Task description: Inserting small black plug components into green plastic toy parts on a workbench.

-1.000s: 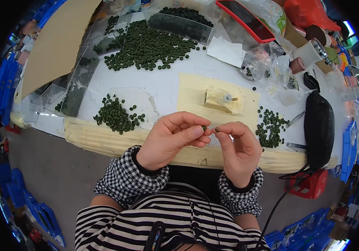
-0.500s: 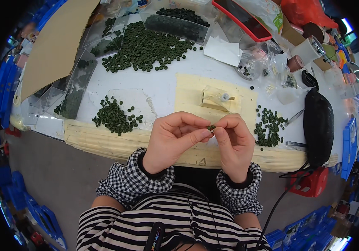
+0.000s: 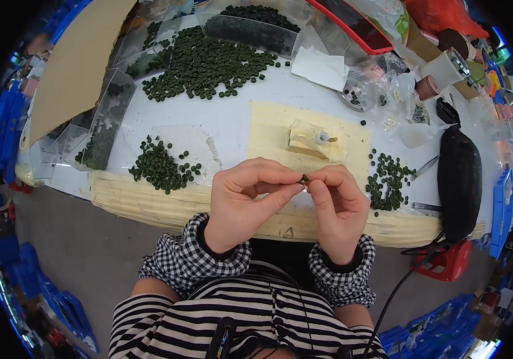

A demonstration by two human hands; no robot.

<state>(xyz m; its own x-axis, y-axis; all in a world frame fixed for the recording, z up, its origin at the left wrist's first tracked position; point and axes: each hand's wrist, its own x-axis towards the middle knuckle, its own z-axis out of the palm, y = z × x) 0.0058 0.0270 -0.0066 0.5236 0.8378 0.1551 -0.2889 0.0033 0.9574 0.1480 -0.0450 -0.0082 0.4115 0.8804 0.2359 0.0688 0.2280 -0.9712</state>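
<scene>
My left hand pinches a tiny dark green round piece between thumb and forefinger, above the table's near edge. Meeting it from the other side, my right hand has its thumb and fingertips closed on the same piece. Fingertips cover most of it. Beyond the hands, a pale block with a small tube on top sits on a cream sheet. Left of my hands lies a small pile of green pieces; to the right, similar pieces are spread out loosely.
A large heap of green pieces lies at the back, beside clear plastic trays and a cardboard sheet. A red-cased phone, white paper, tweezers and a black pouch stand or lie towards the right.
The green piece has turned slightly between my fingertips, and both hands have shifted a little. The view has moved slightly; the piles look the same.
</scene>
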